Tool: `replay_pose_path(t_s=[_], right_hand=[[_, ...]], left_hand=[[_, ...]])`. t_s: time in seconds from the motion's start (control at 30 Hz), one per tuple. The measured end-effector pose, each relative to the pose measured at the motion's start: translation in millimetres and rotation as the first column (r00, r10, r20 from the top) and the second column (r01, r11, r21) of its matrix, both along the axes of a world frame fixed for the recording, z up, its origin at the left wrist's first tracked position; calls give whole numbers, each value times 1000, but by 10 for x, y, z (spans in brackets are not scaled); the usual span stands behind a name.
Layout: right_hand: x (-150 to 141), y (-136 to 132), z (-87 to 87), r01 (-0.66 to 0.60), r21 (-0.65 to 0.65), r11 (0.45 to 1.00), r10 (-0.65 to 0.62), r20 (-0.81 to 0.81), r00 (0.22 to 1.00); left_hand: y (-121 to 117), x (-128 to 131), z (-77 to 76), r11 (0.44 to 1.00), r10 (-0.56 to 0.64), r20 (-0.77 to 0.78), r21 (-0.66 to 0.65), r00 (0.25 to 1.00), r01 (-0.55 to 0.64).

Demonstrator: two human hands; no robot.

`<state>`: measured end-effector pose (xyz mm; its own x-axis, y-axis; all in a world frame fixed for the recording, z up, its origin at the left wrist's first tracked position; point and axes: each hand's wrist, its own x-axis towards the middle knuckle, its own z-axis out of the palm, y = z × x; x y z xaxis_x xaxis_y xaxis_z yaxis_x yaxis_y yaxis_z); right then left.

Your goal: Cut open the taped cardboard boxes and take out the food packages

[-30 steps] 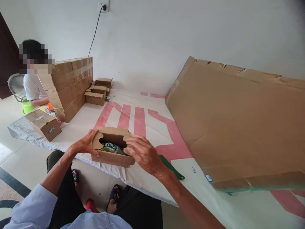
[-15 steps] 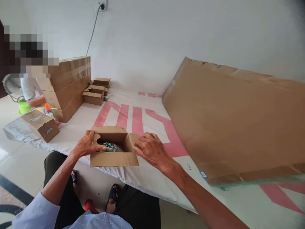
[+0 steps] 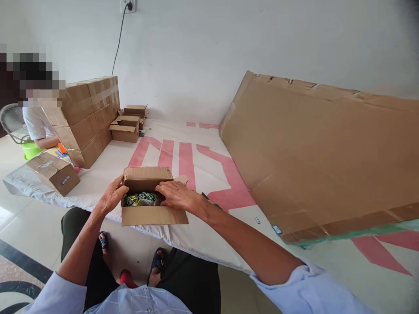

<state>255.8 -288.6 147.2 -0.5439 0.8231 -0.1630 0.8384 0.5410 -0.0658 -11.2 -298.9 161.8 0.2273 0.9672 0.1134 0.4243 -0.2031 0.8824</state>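
Our left hand (image 3: 111, 196) clasps the box (image 3: 153, 216) at nine o'clock; right hand (image 3: 175, 195) at three, hold unclear. Likely light, crushable: grip both ends.

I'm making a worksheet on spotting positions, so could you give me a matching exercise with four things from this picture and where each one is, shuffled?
1. left hand
2. plug
3. right hand
4. slippers

A. on the floor
B. at the right end of the open box
C. in the wall socket
D. at the left end of the open box

Pairs: 1-D, 2-C, 3-B, 4-A
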Motion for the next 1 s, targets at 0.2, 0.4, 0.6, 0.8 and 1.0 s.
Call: replay_pose_path(t_s=[0.2,0.4,0.6,0.8,1.0], right_hand=[[-141,230,-85,-28,-154,988,28,-5,1000],[-103,195,-88,-26,-272,962,16,-40,999],[-75,146,-112,-23,-328,944,-10,-98,995],[-49,125,-145,-51,-325,944,-9,-182,983],[-23,169,-141,-51,-363,931,-57,-281,958]], left_hand=[[-20,-240,-176,981,51,291,-196,955,7],[-87,-297,-327,991,136,186,-10,973,-136],[-113,-256,-554,964,224,-44,160,974,-214],[-191,-274,-551,901,246,-358,427,901,-76],[-256,-234,-430,963,69,-462,261,884,61]])
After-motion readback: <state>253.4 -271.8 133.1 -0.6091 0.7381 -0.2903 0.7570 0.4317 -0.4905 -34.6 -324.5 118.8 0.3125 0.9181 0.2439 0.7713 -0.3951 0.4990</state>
